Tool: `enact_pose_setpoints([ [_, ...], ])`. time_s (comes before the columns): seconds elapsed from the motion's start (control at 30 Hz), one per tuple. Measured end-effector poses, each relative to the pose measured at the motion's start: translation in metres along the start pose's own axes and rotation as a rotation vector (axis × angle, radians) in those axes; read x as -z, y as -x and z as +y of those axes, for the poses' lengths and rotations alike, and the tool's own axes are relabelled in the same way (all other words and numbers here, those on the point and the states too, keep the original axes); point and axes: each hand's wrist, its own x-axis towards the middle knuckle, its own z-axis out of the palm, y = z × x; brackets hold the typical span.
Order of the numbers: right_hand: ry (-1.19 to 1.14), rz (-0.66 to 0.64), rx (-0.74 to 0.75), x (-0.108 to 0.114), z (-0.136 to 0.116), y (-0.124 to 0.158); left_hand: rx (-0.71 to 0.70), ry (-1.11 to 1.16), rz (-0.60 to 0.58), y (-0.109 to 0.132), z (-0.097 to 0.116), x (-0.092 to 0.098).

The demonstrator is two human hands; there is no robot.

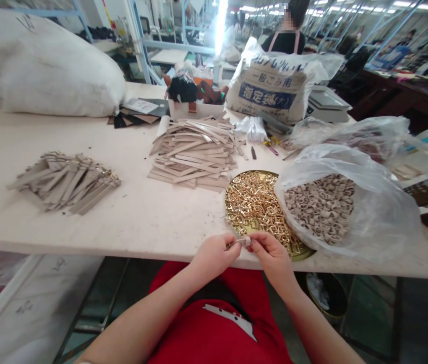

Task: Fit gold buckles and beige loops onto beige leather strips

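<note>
My left hand point(212, 255) and my right hand point(272, 259) meet at the table's near edge, both pinching a small beige leather strip point(240, 242) with a gold metal fitting at one end. Most of the strip is hidden by my fingers. Just beyond my hands lies a round gold tray point(252, 172) heaped with small gold metal fittings point(254, 207). To its right, a clear plastic bag point(381, 222) holds many small beige leather loops point(320, 207). A stack of beige leather strips point(193, 154) lies farther ahead, and a pile of strips with metal pieces point(64, 182) lies to the left.
The long white work table point(141, 217) has a near edge just under my hands. Beyond are white sacks point(43, 65), a printed sack point(272, 86), a box of dark items point(195, 103), a scale point(328, 103), and a co-worker point(286, 38). A bin point(328, 296) stands below.
</note>
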Motion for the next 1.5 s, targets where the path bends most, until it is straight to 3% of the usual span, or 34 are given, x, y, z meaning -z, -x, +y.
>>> enact_pose_setpoints([
  [0.13, 0.178, 0.001, 0.106, -0.004, 0.003, 0.007, -0.007, -0.087, -0.019, 0.001, -0.004, -0.004],
  [0.2, 0.169, -0.01, 0.091, -0.005, 0.003, 0.008, -0.008, -0.129, -0.01, 0.001, -0.004, -0.004],
  [0.37, -0.216, -0.079, -0.193, -0.006, 0.005, 0.001, -0.038, -0.149, -0.035, 0.005, 0.0, -0.005],
  [0.47, -0.438, -0.175, -0.324, -0.005, 0.008, -0.003, -0.028, -0.072, -0.087, 0.009, 0.0, -0.004],
  [0.57, -0.494, -0.164, -0.365, -0.006, 0.008, -0.003, -0.035, 0.082, -0.122, 0.013, -0.001, -0.002],
  [0.8, -0.416, -0.226, -0.294, -0.012, -0.004, 0.004, -0.016, 0.338, -0.101, 0.01, -0.006, -0.002],
  [0.9, -0.481, -0.2, -0.273, -0.011, -0.003, 0.005, 0.002, 0.295, -0.065, 0.009, -0.01, -0.003],
  [1.03, -0.635, -0.193, -0.378, -0.012, 0.006, 0.006, 0.041, 0.227, -0.048, 0.01, -0.013, -0.006],
  [1.27, -0.694, -0.43, -0.532, -0.013, 0.007, 0.011, 0.111, 0.029, -0.017, 0.013, -0.013, -0.006],
  [1.5, -0.709, -0.416, -0.5, -0.016, 0.007, 0.015, 0.045, -0.004, -0.051, 0.015, -0.014, -0.005],
])
